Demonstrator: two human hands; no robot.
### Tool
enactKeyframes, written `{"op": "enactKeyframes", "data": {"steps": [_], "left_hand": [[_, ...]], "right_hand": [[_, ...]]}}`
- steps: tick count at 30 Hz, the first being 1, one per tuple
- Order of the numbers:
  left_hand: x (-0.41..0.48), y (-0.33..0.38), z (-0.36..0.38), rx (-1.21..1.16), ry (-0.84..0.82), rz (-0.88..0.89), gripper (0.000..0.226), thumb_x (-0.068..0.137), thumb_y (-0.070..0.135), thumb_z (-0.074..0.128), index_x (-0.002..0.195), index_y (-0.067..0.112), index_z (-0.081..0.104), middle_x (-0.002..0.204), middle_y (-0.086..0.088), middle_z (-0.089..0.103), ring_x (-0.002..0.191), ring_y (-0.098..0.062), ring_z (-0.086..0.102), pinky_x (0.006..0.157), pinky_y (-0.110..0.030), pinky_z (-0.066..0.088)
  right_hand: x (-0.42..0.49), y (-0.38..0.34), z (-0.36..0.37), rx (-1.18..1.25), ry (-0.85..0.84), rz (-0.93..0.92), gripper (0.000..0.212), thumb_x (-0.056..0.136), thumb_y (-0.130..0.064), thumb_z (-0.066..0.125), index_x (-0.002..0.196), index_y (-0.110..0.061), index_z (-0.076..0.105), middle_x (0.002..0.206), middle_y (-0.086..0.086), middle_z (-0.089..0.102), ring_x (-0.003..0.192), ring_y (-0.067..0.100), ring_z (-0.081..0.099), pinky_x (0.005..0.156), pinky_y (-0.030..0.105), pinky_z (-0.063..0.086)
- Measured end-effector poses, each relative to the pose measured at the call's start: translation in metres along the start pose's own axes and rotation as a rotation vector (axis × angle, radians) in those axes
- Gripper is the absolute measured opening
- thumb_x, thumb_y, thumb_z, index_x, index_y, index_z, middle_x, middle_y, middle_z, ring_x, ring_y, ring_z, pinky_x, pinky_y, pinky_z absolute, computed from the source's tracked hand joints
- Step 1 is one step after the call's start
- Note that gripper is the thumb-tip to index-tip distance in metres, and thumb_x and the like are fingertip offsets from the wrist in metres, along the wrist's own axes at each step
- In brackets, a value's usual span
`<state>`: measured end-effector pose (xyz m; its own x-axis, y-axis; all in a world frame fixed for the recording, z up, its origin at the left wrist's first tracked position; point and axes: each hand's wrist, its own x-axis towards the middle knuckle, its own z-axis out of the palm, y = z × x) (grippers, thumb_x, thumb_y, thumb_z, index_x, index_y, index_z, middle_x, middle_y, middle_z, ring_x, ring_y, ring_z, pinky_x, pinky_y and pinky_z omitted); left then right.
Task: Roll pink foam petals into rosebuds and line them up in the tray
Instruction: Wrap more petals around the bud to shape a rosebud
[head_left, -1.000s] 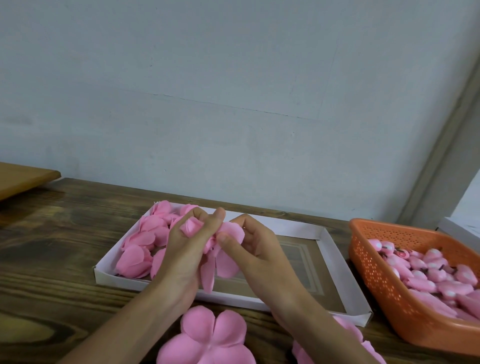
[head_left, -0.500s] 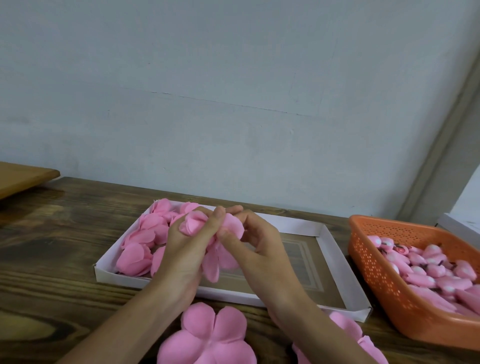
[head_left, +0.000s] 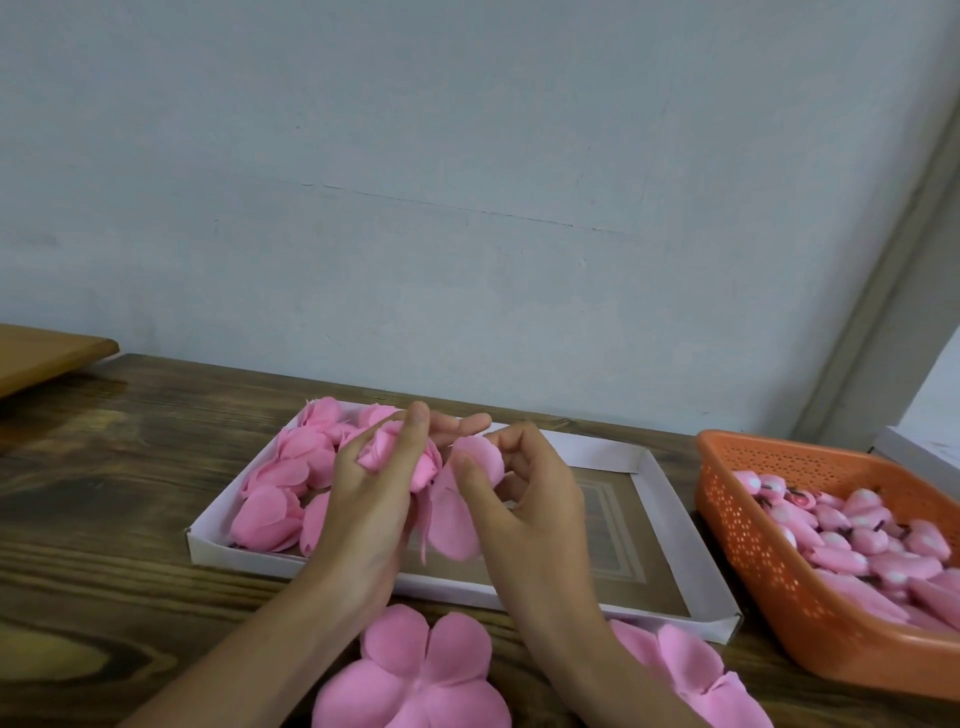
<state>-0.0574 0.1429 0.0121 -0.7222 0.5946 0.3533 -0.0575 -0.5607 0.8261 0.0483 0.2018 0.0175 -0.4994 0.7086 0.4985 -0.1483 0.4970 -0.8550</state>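
Above the wooden counter and white tray, the left hand is curling round the half-rolled rosebud while the right hand is pinching a loose petal, now drawn slightly rightward, likely for the next wrap.

L hand grips rosebud | R hand pinches petal | over tray

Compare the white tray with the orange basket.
The tray is white, the basket orange. The tray's walls are low and solid; the basket's are taller and perforated. The tray holds rosebuds only at its left end; the basket's visible floor is covered with pink pieces. Both rest on the table.
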Motion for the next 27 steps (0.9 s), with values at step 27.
{"op": "enactKeyframes", "data": {"steps": [27], "left_hand": [[0.0021, -0.0033, -0.0012, 0.031, -0.036, -0.013, 0.030, 0.085, 0.048, 0.070, 0.080, 0.021, 0.080, 0.085, -0.010, 0.079, 0.084, -0.023, 0.078, 0.063, -0.035, 0.061]], "right_hand": [[0.0033, -0.0055, -0.0060, -0.062, 0.076, 0.001, 0.007, 0.092, -0.026, 0.075, 0.085, -0.026, 0.073, 0.077, -0.012, 0.075, 0.065, 0.010, 0.071, 0.063, 0.044, 0.061]]}}
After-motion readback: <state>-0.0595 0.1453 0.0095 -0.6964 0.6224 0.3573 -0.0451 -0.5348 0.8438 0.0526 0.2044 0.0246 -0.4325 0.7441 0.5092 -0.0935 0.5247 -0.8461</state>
